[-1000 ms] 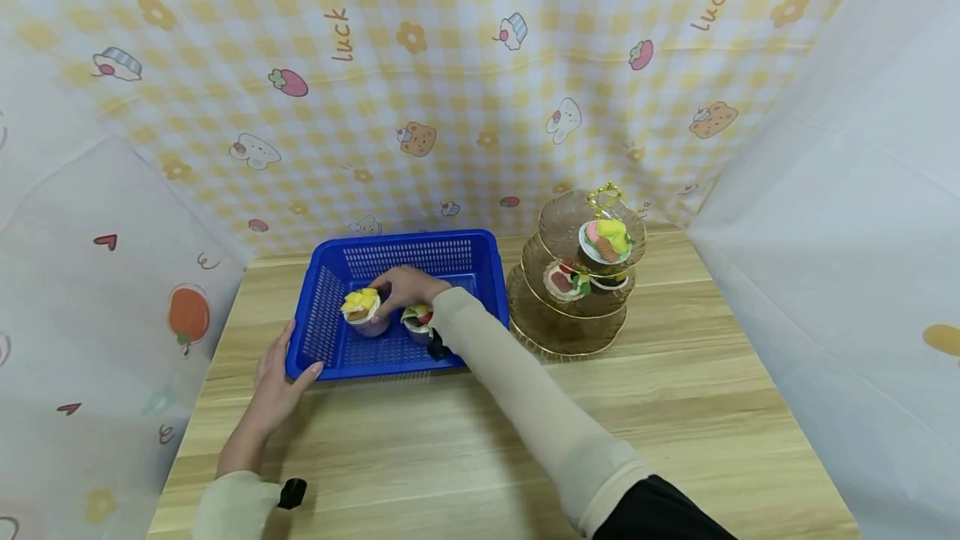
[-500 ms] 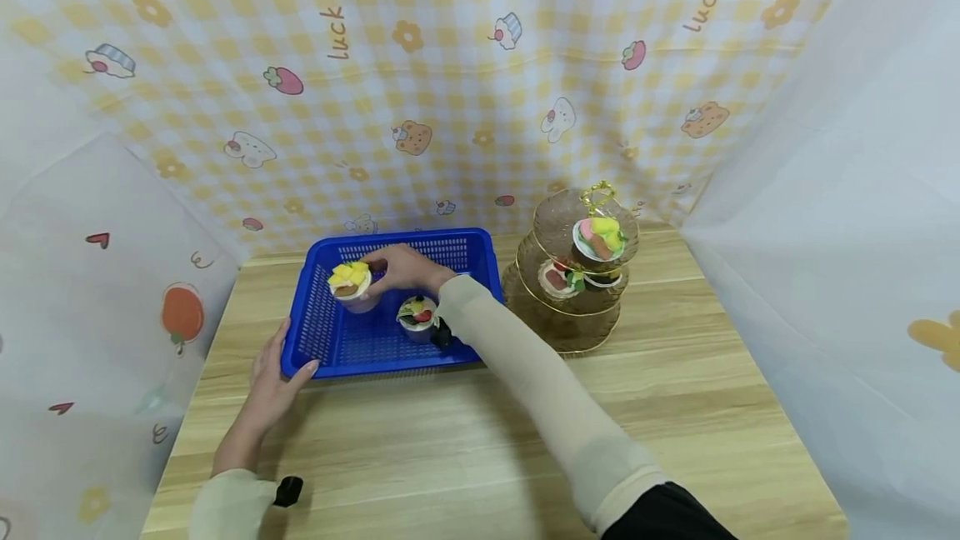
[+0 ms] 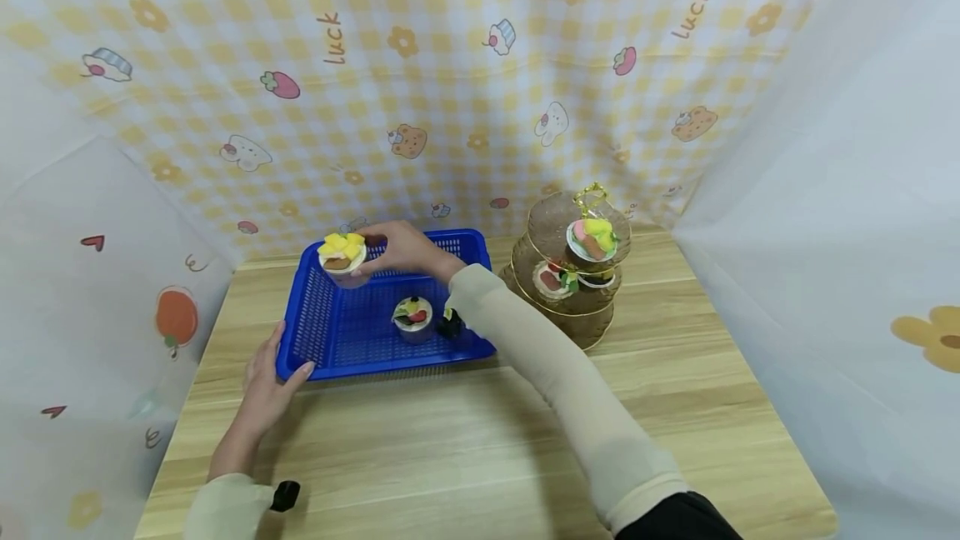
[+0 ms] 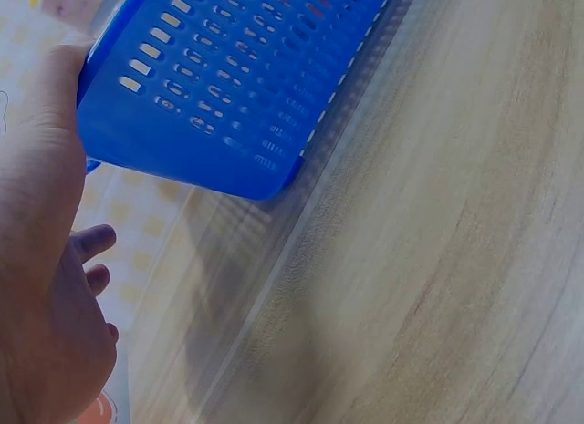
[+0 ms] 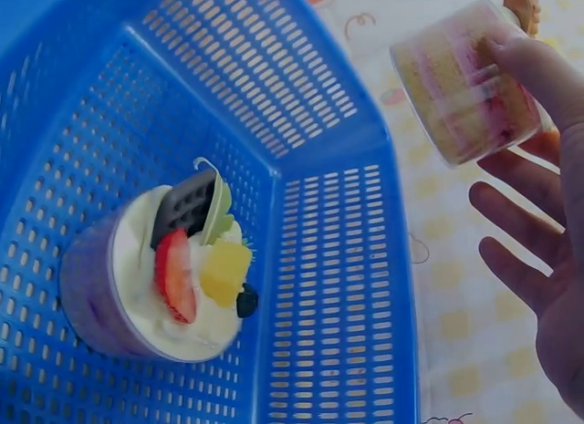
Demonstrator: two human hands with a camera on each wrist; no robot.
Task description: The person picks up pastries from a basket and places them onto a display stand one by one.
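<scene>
My right hand [image 3: 405, 248] pinches a clear dessert cup [image 3: 343, 257] of layered cake between thumb and fingers. Yellow cubes and cream top that cup, and pink and yellow layers show through its side in the right wrist view. It is held up above the back left part of a blue plastic basket [image 3: 390, 369]. A second dessert cup [image 5: 151, 287], topped with cream, strawberry and a yellow cube, stands inside the basket. At the basket's front left corner my left hand [image 3: 268, 377] grips the rim, thumb at the front and fingers along the side.
Right of the basket stands a three-tier brown glass stand [image 3: 543, 219] with gold edges. A cake cup [image 3: 592, 240] sits on its top tier, and another cake [image 3: 553, 280] lower down. A wooden table [image 3: 420, 457] carries everything; a checked cloth [image 3: 450, 90] hangs behind.
My right hand has lifted the yellow-topped dessert cup out of the basket, upward and to the left. My left hand stays on the basket corner.
</scene>
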